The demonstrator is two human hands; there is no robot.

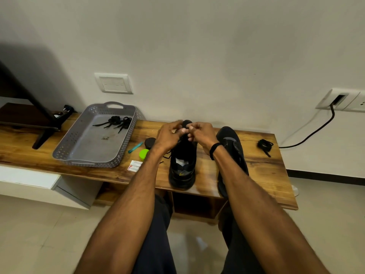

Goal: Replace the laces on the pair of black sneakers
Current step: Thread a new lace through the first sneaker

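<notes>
Black low-top sneaker [182, 167], mid-lacing: fingers of my left hand [167, 135] and right hand [201, 133] pinch its thin black lace [167, 156]. Next, I reckon, it must go through an eyelet.

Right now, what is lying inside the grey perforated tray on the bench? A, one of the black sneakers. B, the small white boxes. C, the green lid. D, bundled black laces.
D: the bundled black laces lie at the far end of the grey tray, and nothing else from the options is inside it.
</notes>
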